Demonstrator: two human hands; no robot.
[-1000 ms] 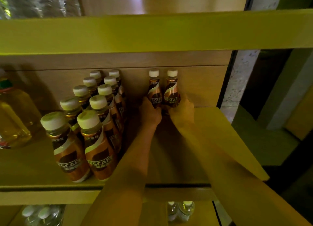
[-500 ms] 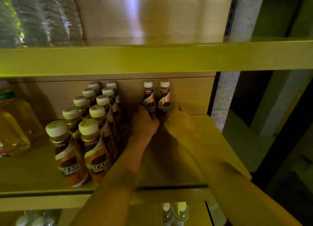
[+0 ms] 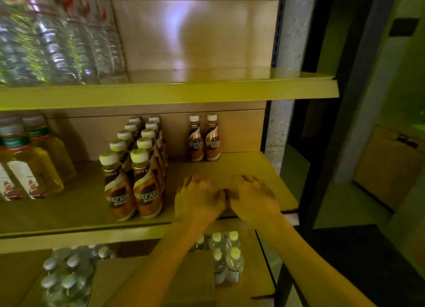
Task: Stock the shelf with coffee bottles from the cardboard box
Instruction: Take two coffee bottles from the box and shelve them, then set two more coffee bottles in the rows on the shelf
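Two brown coffee bottles (image 3: 204, 138) with white caps stand side by side against the back wall of the middle shelf (image 3: 243, 168). To their left, two rows of several more coffee bottles (image 3: 135, 168) run from front to back. My left hand (image 3: 197, 199) and my right hand (image 3: 254, 199) hover over the shelf's front part, empty, fingers spread, thumbs nearly touching, well in front of the two bottles. A cardboard box (image 3: 161, 281) shows below my left forearm, partly hidden.
Yellow-liquid bottles (image 3: 30, 161) stand at the left of the middle shelf. Clear water bottles (image 3: 57, 37) fill the upper shelf's left side. Small clear bottles (image 3: 226, 258) sit on the lower shelf. A dark upright post (image 3: 317, 145) bounds the shelf on the right.
Both hands have let go of the two coffee bottles at the back and pulled toward the shelf's front. The view has tilted up and back.
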